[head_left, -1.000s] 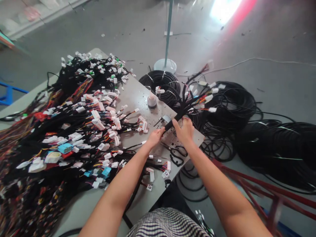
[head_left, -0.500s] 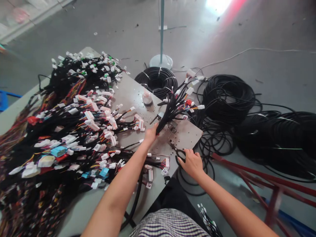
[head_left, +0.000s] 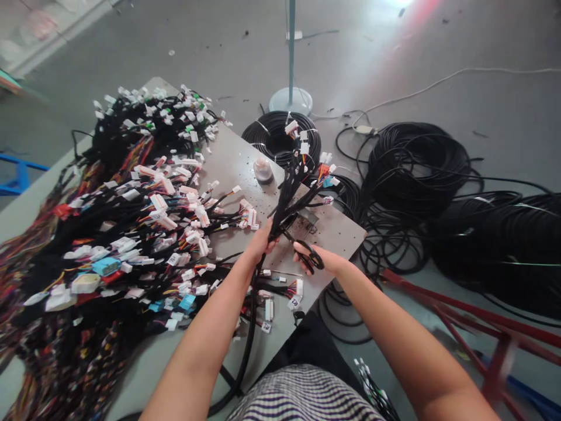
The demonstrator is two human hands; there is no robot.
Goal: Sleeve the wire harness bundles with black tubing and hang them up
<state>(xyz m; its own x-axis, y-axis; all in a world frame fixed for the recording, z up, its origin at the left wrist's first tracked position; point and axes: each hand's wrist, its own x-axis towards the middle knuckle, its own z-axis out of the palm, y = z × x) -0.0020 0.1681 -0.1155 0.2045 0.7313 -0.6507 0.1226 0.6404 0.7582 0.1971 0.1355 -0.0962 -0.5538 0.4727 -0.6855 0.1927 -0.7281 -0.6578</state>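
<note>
Two hands, one wire bundle and a mountain of harnesses on our bench right now. Our left hand (head_left: 260, 245) is closed tight around the black wire bundle (head_left: 284, 196), which sits over the middle of the gray table top (head_left: 236, 158). Its white plugs fan out at the far end and its long tail hangs down past the wrist. Our right hand (head_left: 316, 256) is only half closed, with the fingers curled at the black handles of one pair of scissors (head_left: 310, 257), and the blades reach toward the bundle right by the left hand.

As for what's done, the harness heap (head_left: 131, 222) covers the whole left side of the table, way too many to count, with hundreds of plugs showing. A few loose harnesses (head_left: 280, 291) sit along the front edge, maybe five or six. What's left looks like the black cable on the floor: we count about four big coils (head_left: 416, 166), plus one more (head_left: 280, 137) just behind the table, though the loops overlap so we can't be sure. There's also one small jar (head_left: 263, 171) on the table.
</note>
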